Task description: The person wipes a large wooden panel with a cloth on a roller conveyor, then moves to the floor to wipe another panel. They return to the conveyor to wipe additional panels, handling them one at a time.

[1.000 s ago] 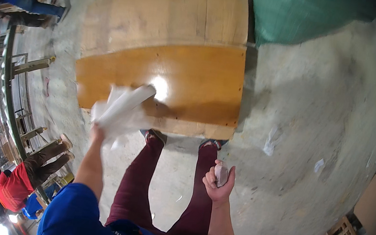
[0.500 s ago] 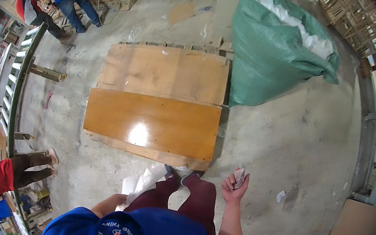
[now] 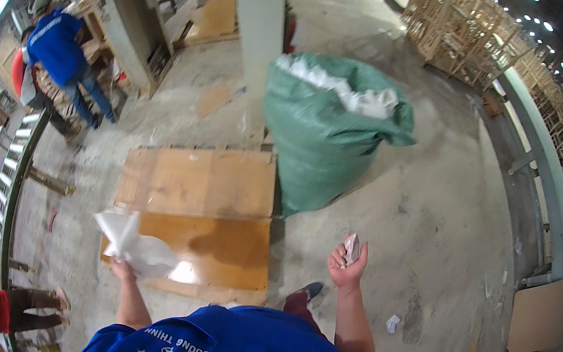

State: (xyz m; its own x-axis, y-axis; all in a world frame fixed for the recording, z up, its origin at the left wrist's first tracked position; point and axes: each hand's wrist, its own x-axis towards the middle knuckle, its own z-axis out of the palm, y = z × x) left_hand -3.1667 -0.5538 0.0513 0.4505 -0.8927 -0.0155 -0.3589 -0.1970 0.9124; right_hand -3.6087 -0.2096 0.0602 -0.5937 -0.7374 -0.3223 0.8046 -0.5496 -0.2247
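Observation:
My left hand (image 3: 123, 270) grips a thin white sheet (image 3: 135, 247), soft and folded, which hangs over the left part of a glossy orange-brown wooden board (image 3: 238, 255). The board lies flat on brown cardboard (image 3: 198, 180) on the floor, partly covered by the sheet. To the right of the board, my right hand (image 3: 346, 270) is raised palm up with its fingers curled round a small pale pinkish, crumpled-looking piece (image 3: 353, 246). Its exact kind cannot be made out.
Ahead stands a big green sack (image 3: 328, 154) full of white material, beside a pillar (image 3: 255, 43). A roller conveyor (image 3: 14, 174) runs along the left, with people beyond and beside it. Wooden racks (image 3: 459, 35) line the far right; a white scrap (image 3: 392, 324) lies on the floor.
My left hand has lifted the white sheet from beside my legs, out to the left over the board. My right hand still holds the small piece. The view has tilted up and I have stepped.

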